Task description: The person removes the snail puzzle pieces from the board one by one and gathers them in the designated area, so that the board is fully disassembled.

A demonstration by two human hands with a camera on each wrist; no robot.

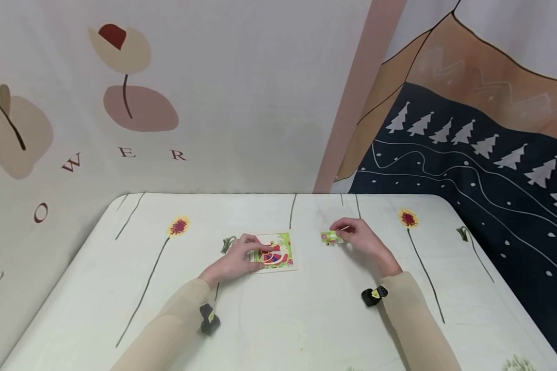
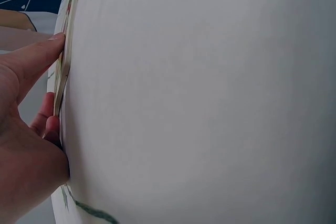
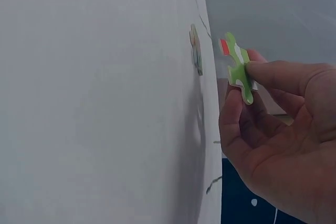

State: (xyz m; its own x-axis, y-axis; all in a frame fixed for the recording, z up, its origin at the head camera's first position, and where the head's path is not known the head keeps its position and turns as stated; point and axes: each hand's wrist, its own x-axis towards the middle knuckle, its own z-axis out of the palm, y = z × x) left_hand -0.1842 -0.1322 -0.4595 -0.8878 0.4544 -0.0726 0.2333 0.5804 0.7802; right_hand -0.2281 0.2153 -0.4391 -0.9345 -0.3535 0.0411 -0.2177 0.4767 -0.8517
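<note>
firstly, nearest come two beige sleeves (image 1: 420,324), reaching over the white cloth (image 1: 301,319). beyond them, the left hand (image 1: 234,260) rests on the puzzle board (image 1: 284,251), its thumb and fingers spread apart. the right hand (image 1: 362,239) pinches one green puzzle piece (image 3: 239,69) above the cloth; near it, another piece (image 3: 196,51) lies flat. farthest, a pale curtain (image 1: 250,103) meets a tree-patterned one (image 1: 464,154).

The held jigsaw piece (image 3: 239,72) is lime green with white patches and a red corner. On the puzzle board (image 1: 278,256) I make out red, blue, white and green inside a pale border. The sleeves (image 1: 413,314) are plain beige; the white tablecloth (image 1: 301,314) carries yellow flowers with maroon centres, and white fir trees dot the navy backdrop (image 1: 492,180).
</note>
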